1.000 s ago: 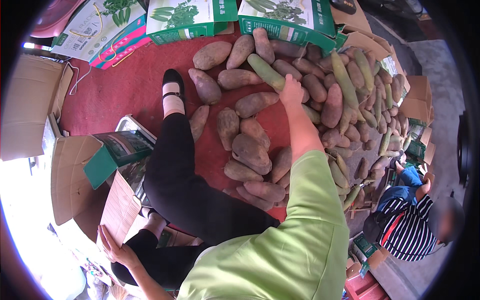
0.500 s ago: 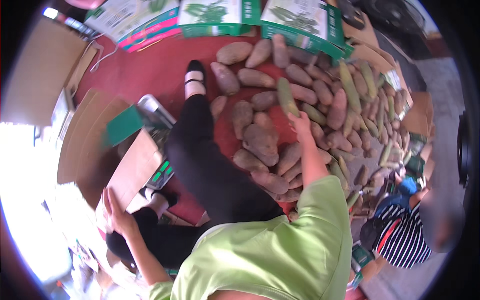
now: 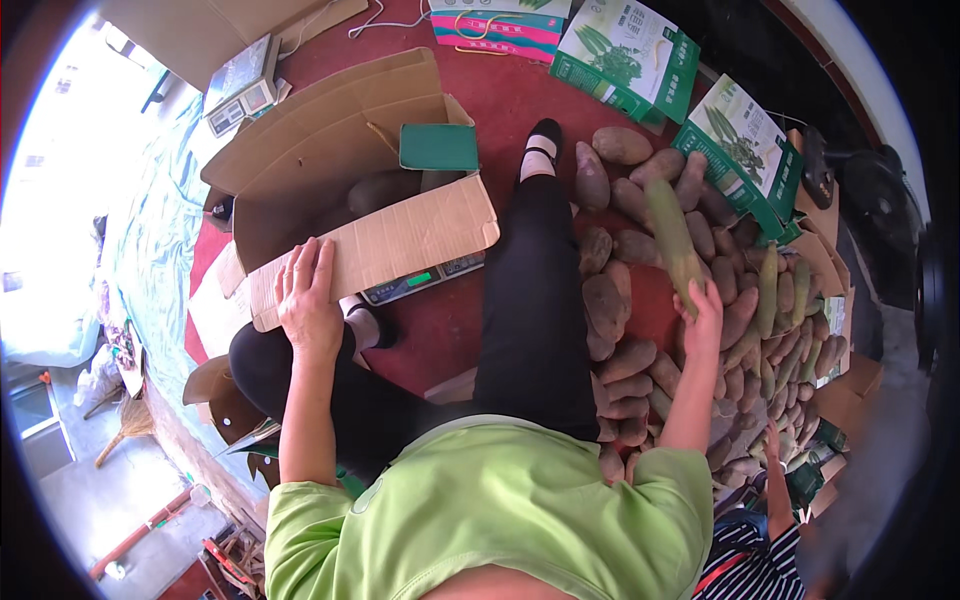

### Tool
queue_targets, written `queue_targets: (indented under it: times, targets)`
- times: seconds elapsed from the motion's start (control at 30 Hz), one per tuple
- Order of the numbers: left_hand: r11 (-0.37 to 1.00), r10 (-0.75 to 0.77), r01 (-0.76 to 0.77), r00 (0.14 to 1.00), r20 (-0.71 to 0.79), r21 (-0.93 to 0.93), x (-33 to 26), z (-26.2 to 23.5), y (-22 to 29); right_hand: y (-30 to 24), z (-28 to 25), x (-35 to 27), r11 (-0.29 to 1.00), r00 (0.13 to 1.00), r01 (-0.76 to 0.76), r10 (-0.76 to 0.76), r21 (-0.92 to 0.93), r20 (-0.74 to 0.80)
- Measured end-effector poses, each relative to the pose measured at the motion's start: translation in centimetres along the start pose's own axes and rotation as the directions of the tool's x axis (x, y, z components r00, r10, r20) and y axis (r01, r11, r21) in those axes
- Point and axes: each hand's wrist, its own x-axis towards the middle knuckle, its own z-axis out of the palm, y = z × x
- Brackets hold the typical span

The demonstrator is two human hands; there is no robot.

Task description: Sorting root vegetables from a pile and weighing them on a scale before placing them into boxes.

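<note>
Nearest, the left hand [image 3: 308,300] lies flat on the front flap of an open cardboard box [image 3: 340,190], fingers spread apart on the cardboard. The right hand [image 3: 703,312] is raised over a pile of brown tubers [image 3: 620,300], fingers clamped around the lower end of a long greenish root [image 3: 672,238] that points away from the person. Under the box's front edge sits a digital scale [image 3: 425,280] on the red floor [image 3: 510,110]. Beyond, a black shoe [image 3: 543,135] tips the outstretched leg, and green printed cartons [image 3: 625,55] lie farthest off.
</note>
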Motion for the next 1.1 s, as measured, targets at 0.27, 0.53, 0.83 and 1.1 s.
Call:
queue_targets:
  times: [0.27, 0.53, 0.83, 1.1]
  targets:
    - [1.0, 0.013, -0.013, 1.0, 0.014, 0.009, -0.2, 0.5, -0.7, -12.3, 14.8, -2.6, 0.963, 0.775, 0.267, -0.229, 0.024, 0.589]
    - [1.0, 0.017, -0.017, 0.999, 0.045, 0.004, -0.2, 0.8, -0.3, -10.5, 33.5, -3.7, 0.652, 0.513, 0.699, -0.172, -0.294, 0.841]
    - [1.0, 0.016, -0.015, 0.999, 0.052, -0.013, -0.2, 1.7, -0.6, -4.5, 40.4, -3.6, 0.335, 0.56, 0.776, 0.021, -0.534, 0.828]
    - [0.999, 0.032, -0.032, 0.999, 0.016, -0.016, -0.4, 1.2, -0.9, -6.6, 24.2, -1.2, 0.708, 0.629, 0.703, -0.667, 0.076, 0.399]
